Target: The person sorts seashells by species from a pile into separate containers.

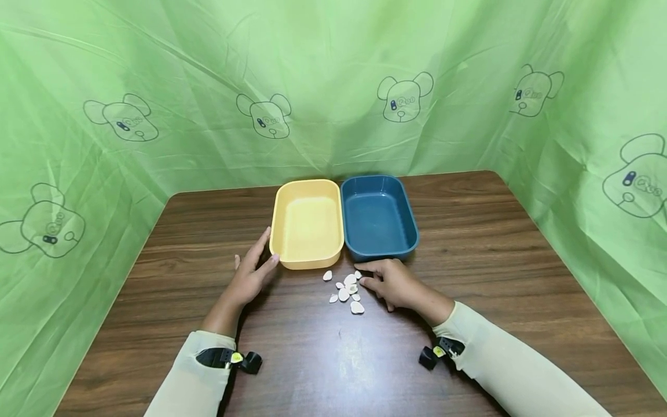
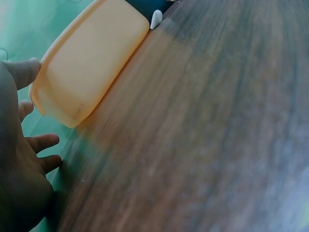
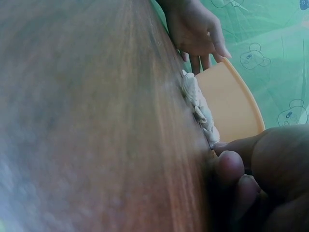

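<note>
Small, flat, white shell-like pieces (image 1: 344, 295) lie clustered on the brown wood-grain desk (image 1: 469, 249), near side of yellow rectangular plastic tray (image 1: 307, 264) and blue rectangular plastic tray (image 1: 383, 255). Left hand (image 1: 249, 282) touches yellow tray, fingers extended, unclenched. Right hand (image 1: 395, 285) at cluster's right edge; cannot tell whether fingers pinch. Pieces probably light, stiff, brittle; best held by opposite edges

Ahead of my right hand (image 1: 394, 285), the blue tray (image 1: 383, 256) bars passage; white pieces (image 1: 344, 295) lie leftward. Rightward, bare tabletop (image 1: 484, 255) affords room.
</note>
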`<control>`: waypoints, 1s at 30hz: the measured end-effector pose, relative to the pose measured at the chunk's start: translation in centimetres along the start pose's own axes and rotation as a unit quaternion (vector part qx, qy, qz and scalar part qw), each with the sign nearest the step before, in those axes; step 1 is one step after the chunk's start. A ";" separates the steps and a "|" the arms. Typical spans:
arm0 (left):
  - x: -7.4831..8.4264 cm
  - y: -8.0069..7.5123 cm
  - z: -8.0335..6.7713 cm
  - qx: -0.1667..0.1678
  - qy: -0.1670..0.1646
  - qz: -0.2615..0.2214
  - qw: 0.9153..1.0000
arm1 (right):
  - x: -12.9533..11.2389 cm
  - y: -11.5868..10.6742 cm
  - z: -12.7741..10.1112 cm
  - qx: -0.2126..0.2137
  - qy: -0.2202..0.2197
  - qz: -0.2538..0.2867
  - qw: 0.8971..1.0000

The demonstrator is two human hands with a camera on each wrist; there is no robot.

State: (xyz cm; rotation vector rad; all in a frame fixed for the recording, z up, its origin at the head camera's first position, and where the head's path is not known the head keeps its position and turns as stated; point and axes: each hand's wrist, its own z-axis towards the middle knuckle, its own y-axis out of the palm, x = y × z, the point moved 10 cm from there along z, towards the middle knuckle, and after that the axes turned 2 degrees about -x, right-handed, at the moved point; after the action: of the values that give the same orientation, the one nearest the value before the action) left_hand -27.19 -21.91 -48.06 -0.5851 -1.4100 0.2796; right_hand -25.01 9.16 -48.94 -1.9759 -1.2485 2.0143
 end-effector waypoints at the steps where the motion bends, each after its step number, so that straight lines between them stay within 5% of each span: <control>1: 0.1 0.0 0.0 0.000 0.002 -0.002 1.000 | 0.0 0.0 0.0 0.000 0.001 0.000 1.000; 30: -0.2 -0.2 0.0 0.013 0.007 0.008 1.000 | -0.3 -0.3 -0.3 0.030 0.022 -0.023 0.999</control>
State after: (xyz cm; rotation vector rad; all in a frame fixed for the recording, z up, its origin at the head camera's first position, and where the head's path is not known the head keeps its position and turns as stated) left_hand -27.26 -22.17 -48.12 -0.5773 -1.3860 0.3051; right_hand -24.84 9.38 -48.43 -1.9350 -1.1981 1.9517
